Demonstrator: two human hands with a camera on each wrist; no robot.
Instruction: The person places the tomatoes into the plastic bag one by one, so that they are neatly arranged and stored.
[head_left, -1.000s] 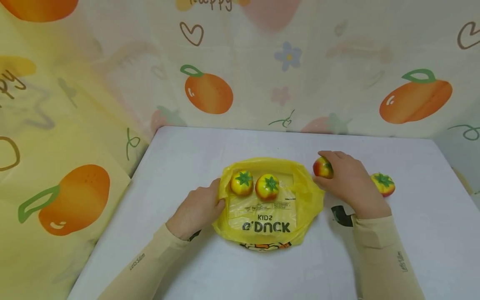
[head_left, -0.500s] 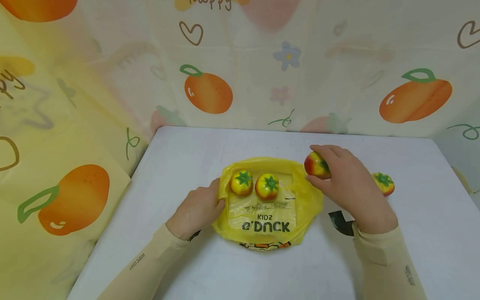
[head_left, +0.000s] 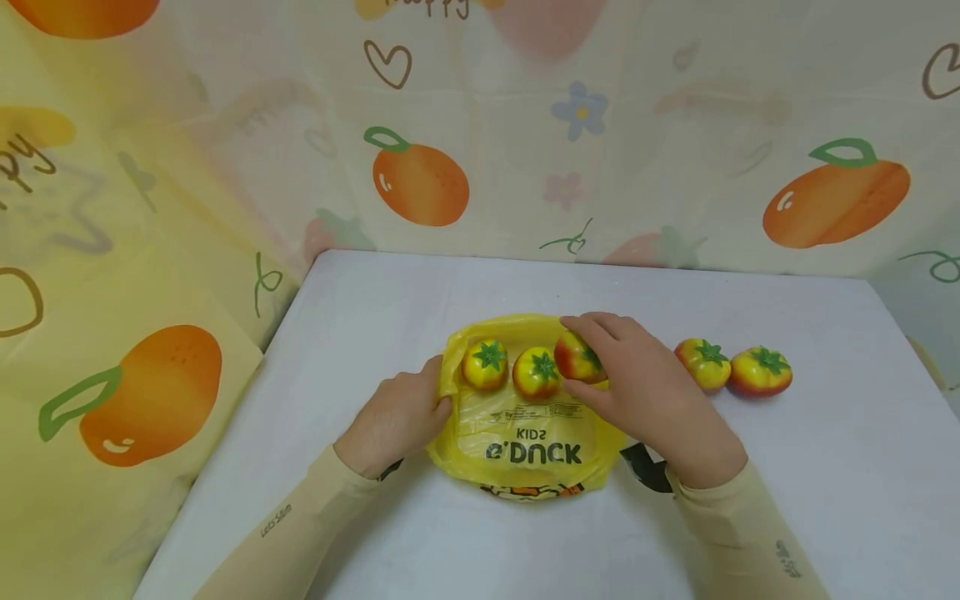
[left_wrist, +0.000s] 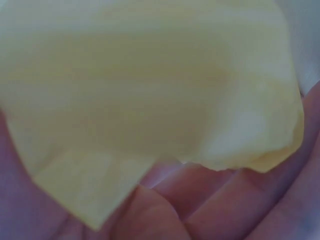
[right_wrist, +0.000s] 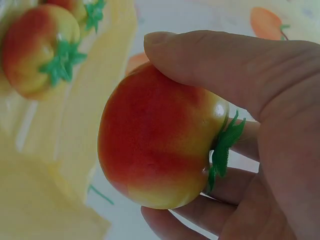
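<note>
A yellow plastic bag (head_left: 525,425) lies spread with its mouth facing up, dark "e'DUCK KIDS" lettering inside. My left hand (head_left: 397,412) pinches its left rim; the left wrist view shows the yellow film (left_wrist: 150,90) close up between thumb and fingers. Two red-and-yellow toy tomatoes with green star-shaped tops, a left one (head_left: 484,365) and a middle one (head_left: 535,372), sit inside the bag. Over the bag's right part, my right hand (head_left: 652,383) grips another toy tomato (right_wrist: 155,145) between thumb and fingers, its green top toward the palm.
Right of the bag, two more toy tomatoes, one nearer (head_left: 703,364) and one farther right (head_left: 761,372), rest side by side on the white table (head_left: 420,542). A fruit-patterned cloth (head_left: 510,167) hangs behind the table and on its left side.
My right hand has carried the toy tomato leftward from beside the bag to over its right part, uncovering a second tomato on the table. The left hand has kept its hold on the rim.
</note>
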